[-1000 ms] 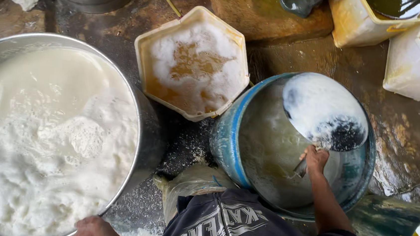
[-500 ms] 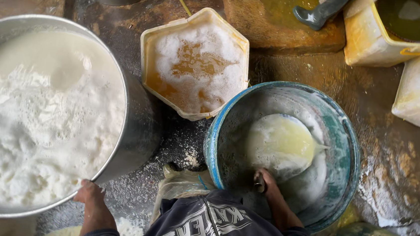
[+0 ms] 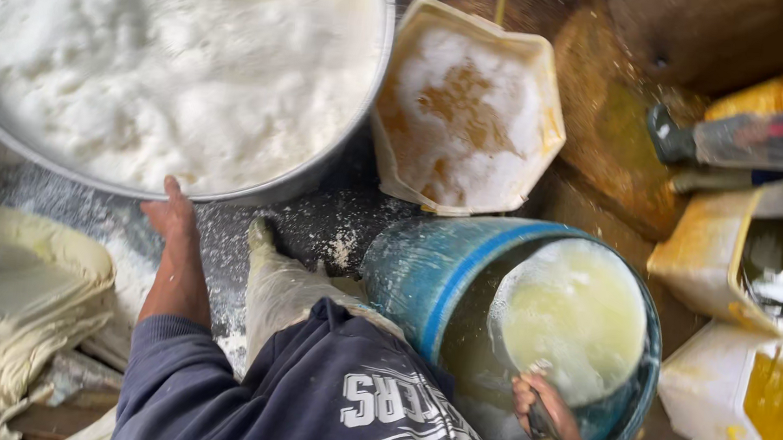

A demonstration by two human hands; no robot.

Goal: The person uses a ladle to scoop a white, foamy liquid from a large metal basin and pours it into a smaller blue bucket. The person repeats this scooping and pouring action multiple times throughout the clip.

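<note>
I see my right hand (image 3: 548, 419) clenched on a dark handle that carries the pale round scoop (image 3: 575, 318), tilted and brimming over the blue tub (image 3: 424, 278), while my left hand (image 3: 168, 216) rests open on the rim of the big steel basin (image 3: 321, 173) of white mash. A slick handle could twist in my grip and slop liquid past the tub onto the wet floor (image 3: 335, 230). Leaning too hard on the rim might tip the basin.
</note>
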